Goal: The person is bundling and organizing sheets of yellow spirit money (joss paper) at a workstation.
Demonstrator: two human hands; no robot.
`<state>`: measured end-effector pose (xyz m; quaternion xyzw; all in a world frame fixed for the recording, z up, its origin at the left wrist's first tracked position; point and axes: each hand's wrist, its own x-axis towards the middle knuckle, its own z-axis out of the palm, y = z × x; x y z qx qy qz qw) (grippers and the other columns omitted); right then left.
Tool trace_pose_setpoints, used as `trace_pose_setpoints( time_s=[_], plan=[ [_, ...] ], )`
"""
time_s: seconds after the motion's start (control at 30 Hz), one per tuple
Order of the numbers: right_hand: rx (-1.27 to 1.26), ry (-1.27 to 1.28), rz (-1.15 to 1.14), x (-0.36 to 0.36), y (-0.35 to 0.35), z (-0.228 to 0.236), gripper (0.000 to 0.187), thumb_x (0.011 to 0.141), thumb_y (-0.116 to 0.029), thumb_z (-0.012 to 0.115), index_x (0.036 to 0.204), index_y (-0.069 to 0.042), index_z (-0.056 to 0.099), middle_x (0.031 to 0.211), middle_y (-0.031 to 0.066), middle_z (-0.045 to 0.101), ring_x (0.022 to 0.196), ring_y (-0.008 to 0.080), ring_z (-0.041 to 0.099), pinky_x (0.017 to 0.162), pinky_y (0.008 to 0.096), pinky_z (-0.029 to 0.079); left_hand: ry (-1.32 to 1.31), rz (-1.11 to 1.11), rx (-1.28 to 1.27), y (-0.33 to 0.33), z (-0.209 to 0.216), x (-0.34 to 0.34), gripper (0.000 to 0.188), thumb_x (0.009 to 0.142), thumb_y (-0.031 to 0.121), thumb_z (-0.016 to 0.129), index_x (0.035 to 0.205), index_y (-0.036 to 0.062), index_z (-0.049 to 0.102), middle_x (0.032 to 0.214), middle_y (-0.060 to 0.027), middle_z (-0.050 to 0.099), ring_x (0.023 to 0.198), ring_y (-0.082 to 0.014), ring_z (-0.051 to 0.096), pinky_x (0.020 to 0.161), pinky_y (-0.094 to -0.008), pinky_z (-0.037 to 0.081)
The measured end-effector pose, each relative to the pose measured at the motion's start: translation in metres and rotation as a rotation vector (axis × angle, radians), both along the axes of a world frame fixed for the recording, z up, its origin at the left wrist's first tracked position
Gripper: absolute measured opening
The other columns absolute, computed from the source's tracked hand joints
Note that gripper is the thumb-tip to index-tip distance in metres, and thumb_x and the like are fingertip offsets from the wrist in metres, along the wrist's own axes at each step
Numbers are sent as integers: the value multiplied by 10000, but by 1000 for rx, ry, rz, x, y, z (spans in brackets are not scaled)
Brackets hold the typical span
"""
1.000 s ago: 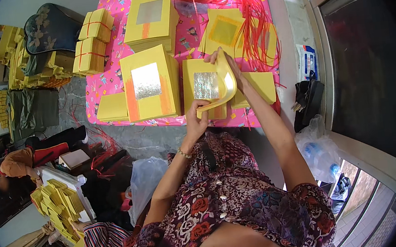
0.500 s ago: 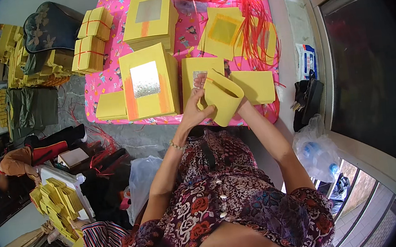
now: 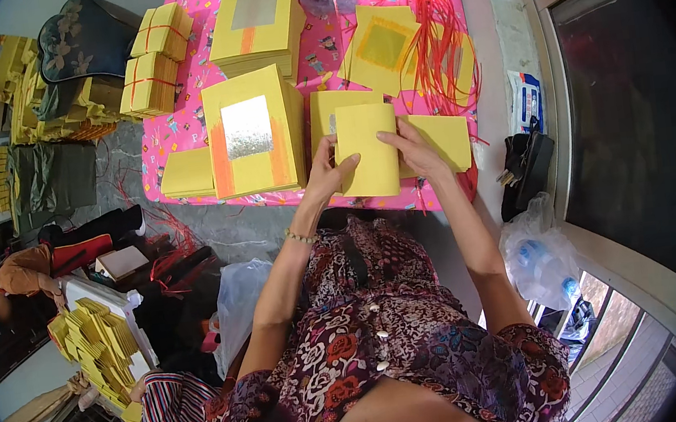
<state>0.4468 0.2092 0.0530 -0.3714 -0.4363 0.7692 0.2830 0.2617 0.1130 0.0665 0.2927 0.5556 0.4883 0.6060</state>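
Note:
Over the near edge of the table I hold a folded sheet of yellow joss paper (image 3: 369, 154) upright, its plain face toward me. My left hand (image 3: 327, 172) grips its left side, thumb in front and fingers behind. At the right edge, my right hand (image 3: 417, 153) pinches it with the thumb on the front; its other fingers are partly hidden. Behind it lies a yellow stack (image 3: 332, 103), mostly covered. To the left stands a tall joss paper stack (image 3: 215, 99) with a silver foil square and orange band. Folded yellow papers (image 3: 444, 138) lie by my right hand.
The pink patterned table (image 3: 314, 61) also bears another foil-topped stack (image 3: 259, 46), loose sheets (image 3: 379, 67), red plastic strips (image 3: 436, 11) and tied yellow bundles (image 3: 151, 82). A window wall stands right, with a plastic bag (image 3: 536, 252). Two other people sit or bend at lower left.
The joss paper has turned from a tilted, open loop to a flattened, upright fold. My right hand has come from behind it to its right edge, while my left hand keeps hold.

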Motion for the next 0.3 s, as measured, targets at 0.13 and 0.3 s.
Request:
trace_pose_setpoints(
  time_s=[0.13, 0.3],
  plan=[
    [-101, 26, -11, 2, 0, -1, 478, 907, -153, 663, 1320, -2, 477, 1210, 79, 601, 1069, 142, 593, 904, 282, 492, -57, 26, -31, 7, 8, 5, 518, 905, 100, 666, 1337, -23, 408, 1213, -111, 578, 1081, -155, 574, 906, -291, 491],
    [-60, -12, -22, 0, 1, -10, 509, 907, -168, 663, 1348, -13, 463, 1206, 94, 604, 1089, 149, 589, 931, 290, 483, -247, -110, -25, 13, -16, -4, 757, 934, 147, 642, 1494, -7, 156, 1308, -136, 540, 1158, -231, 557, 957, -308, 479]
  ],
)
